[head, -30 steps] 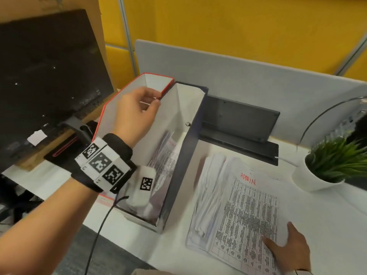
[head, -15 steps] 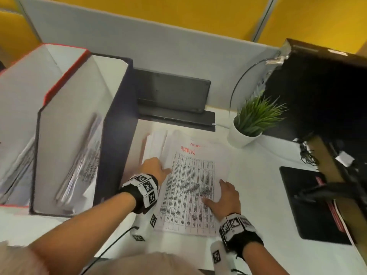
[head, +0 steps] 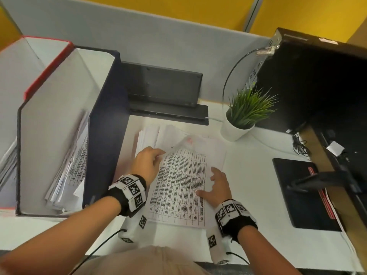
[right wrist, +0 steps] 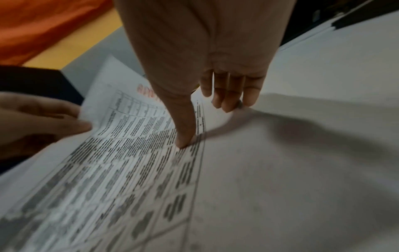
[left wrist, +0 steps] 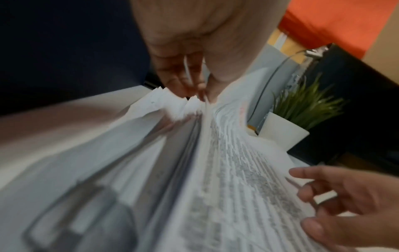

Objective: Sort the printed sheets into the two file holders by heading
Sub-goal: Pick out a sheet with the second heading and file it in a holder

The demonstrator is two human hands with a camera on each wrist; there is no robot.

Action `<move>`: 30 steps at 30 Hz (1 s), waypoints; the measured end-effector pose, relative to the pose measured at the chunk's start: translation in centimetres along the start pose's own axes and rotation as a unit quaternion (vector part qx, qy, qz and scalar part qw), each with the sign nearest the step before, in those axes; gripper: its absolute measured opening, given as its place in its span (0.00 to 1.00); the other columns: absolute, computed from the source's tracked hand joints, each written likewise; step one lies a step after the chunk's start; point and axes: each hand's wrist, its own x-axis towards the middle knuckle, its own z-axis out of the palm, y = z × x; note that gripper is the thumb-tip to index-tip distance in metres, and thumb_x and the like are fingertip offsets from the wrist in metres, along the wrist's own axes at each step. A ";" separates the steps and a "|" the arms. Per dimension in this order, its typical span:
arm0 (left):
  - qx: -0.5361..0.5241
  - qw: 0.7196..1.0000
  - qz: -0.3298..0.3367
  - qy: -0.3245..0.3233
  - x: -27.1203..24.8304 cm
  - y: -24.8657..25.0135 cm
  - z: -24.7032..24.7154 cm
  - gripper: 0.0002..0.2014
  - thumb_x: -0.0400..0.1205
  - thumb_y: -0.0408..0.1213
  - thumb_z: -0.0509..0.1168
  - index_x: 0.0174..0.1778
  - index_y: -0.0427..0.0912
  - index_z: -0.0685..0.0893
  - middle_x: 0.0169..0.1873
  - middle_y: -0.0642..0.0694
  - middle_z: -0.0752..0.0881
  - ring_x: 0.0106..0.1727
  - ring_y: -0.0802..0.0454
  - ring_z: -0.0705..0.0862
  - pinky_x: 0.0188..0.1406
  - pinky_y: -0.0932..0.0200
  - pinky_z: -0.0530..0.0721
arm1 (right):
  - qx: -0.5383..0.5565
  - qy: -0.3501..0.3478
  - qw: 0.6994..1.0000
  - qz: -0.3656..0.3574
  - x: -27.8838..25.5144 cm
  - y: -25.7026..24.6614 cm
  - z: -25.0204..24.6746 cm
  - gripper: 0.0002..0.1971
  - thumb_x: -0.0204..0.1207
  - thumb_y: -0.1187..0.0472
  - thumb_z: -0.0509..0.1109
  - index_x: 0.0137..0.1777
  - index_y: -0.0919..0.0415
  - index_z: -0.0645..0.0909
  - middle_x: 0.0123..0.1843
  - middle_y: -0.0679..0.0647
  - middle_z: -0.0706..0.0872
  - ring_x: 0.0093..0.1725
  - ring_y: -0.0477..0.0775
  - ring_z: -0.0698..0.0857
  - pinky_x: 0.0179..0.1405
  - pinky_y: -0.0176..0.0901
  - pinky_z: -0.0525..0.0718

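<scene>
Pinching the top sheet (head: pixel 179 181) at its far-left corner, the left hand (head: pixel 146 164) peels it up off the paper stack (head: pixel 148 135) on the tabletop (head: pixel 248 175). The right hand (head: pixel 218 187) lies flat, fingers spread, thumb pressing the sheet's right side. Both file holders, dark one (head: pixel 103 124) and red-edged one (head: pixel 47 66), stand at 9 o'clock.

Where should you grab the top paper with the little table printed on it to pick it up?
Probably by the top sheet's raised far-left corner, from the left, where the left hand already pinches it. That corner curls up off the stack; the rest lies flat, and the right hand steadies its right edge.
</scene>
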 end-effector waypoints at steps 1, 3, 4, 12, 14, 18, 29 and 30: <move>-0.054 0.999 -0.006 0.002 -0.1 0.0 0.0 0.09 0.82 0.30 0.62 0.53 0.42 0.86 0.44 0.51 0.82 0.42 0.52 0.81 0.44 0.62 0.77 | 0.041 0.008 0.999 0.016 0.2 0.0 -0.2 0.54 0.59 0.59 0.84 0.81 0.54 0.53 0.67 0.55 0.73 0.67 0.56 0.76 0.69 0.49 0.75; -0.137 0.990 -0.039 -0.012 -0.2 -0.2 0.1 0.10 0.82 0.28 0.61 0.50 0.46 0.84 0.42 0.52 0.83 0.41 0.54 0.80 0.41 0.67 0.76 | 0.100 0.024 0.994 0.040 0.5 0.0 -0.7 0.57 0.59 0.61 0.84 0.81 0.53 0.49 0.56 0.54 0.78 0.54 0.54 0.81 0.57 0.45 0.78; -0.160 0.985 -0.055 -0.021 -0.2 -0.3 0.1 0.10 0.83 0.28 0.60 0.47 0.47 0.83 0.41 0.51 0.84 0.40 0.54 0.80 0.38 0.68 0.76 | 0.127 0.032 0.990 0.048 0.7 0.1 -1.0 0.57 0.59 0.62 0.84 0.81 0.52 0.48 0.52 0.54 0.79 0.48 0.53 0.81 0.54 0.45 0.79; -0.270 0.948 -0.164 -0.032 0.5 0.1 -0.6 0.17 0.77 0.17 0.56 0.28 0.40 0.82 0.38 0.40 0.86 0.45 0.47 0.83 0.44 0.62 0.80 | 0.206 0.063 0.975 0.047 0.7 0.7 -2.3 0.12 0.66 0.62 0.80 0.47 0.61 0.81 0.40 0.56 0.83 0.39 0.55 0.81 0.42 0.46 0.82; -0.269 0.943 -0.192 -0.040 1.1 0.1 -0.7 0.16 0.76 0.18 0.54 0.28 0.34 0.83 0.39 0.39 0.85 0.45 0.47 0.82 0.42 0.65 0.78 | 0.214 0.065 0.974 0.036 0.5 0.8 -2.3 0.08 0.67 0.65 0.78 0.38 0.58 0.81 0.34 0.55 0.82 0.34 0.53 0.78 0.38 0.43 0.79; -0.228 0.940 -0.252 -0.043 2.7 -0.3 -0.3 0.11 0.81 0.28 0.55 0.39 0.31 0.82 0.40 0.35 0.83 0.44 0.42 0.80 0.46 0.53 0.79 | 0.186 0.079 0.979 0.012 0.3 1.1 -2.0 0.17 0.66 0.68 0.78 0.26 0.57 0.72 0.26 0.51 0.77 0.30 0.50 0.74 0.31 0.37 0.73; 0.040 0.974 -0.207 -0.087 3.1 0.8 0.2 0.12 0.69 0.41 0.78 0.28 0.39 0.83 0.33 0.44 0.86 0.36 0.49 0.83 0.38 0.58 0.83 | 0.179 0.100 0.979 0.017 -0.1 1.0 -0.7 0.11 0.65 0.71 0.78 0.29 0.63 0.78 0.30 0.52 0.83 0.31 0.44 0.78 0.27 0.21 0.73; 0.042 0.975 -0.201 -0.084 3.0 0.8 0.3 0.11 0.71 0.39 0.77 0.29 0.38 0.83 0.32 0.43 0.85 0.36 0.48 0.83 0.39 0.58 0.82 | 0.182 0.102 0.978 0.014 -0.1 1.0 -0.7 0.10 0.65 0.71 0.78 0.29 0.64 0.79 0.31 0.53 0.84 0.31 0.44 0.78 0.29 0.22 0.74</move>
